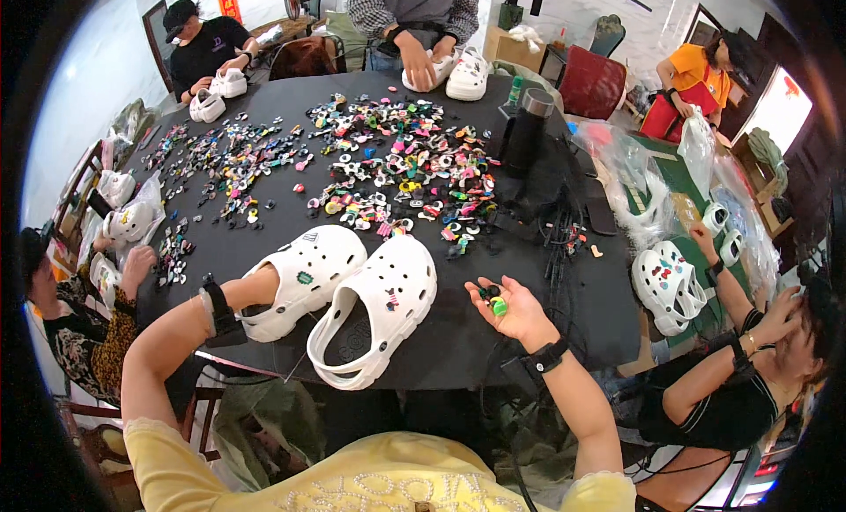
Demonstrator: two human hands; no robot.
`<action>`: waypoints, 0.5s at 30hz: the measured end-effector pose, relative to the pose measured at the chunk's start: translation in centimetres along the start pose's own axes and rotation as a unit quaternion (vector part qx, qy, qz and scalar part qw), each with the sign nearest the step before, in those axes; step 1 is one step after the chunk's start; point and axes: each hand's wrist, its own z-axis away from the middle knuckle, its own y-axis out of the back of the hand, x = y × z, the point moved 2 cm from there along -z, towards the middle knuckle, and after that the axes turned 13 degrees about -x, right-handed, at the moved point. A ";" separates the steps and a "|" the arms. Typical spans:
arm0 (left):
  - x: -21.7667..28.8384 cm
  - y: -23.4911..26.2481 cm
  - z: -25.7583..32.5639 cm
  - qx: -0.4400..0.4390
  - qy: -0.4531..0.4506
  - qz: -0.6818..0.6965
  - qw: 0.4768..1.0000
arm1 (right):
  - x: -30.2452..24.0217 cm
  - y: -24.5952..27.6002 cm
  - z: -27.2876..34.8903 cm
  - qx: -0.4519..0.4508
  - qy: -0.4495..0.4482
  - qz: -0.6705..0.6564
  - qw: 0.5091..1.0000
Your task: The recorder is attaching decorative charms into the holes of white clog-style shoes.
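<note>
My left hand (263,285) reaches into the opening of a white clog (319,258), its fingers hidden inside. A green charm sits on that clog's top, with a dark one nearer the toe. Right beside it stands a second white clog (398,278), bearing a small figure charm, its heel strap toward me. My right hand (520,314) is palm up and cupped to the right of the clogs. Several small shoe charms (499,306), black and green-yellow, lie in its palm and fingers.
Loose colourful charms (414,173) spread over the black table (458,362). A dark bottle (529,129) and cables (560,221) stand right of them. Co-workers sit around with white clogs. A decorated clog (667,283) rests on a green surface (679,204) at right.
</note>
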 end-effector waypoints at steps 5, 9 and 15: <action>0.4 0.7 -0.6 -0.014 0.011 -0.007 1.000 | 0.4 -0.3 -0.1 -0.007 0.000 0.010 1.000; 0.8 1.8 -1.1 -0.130 0.081 0.026 0.988 | 0.4 0.1 0.0 0.002 0.010 0.012 1.000; 0.2 1.3 -0.6 -0.077 0.029 0.007 0.997 | 0.8 0.0 -0.1 -0.008 0.002 0.071 0.997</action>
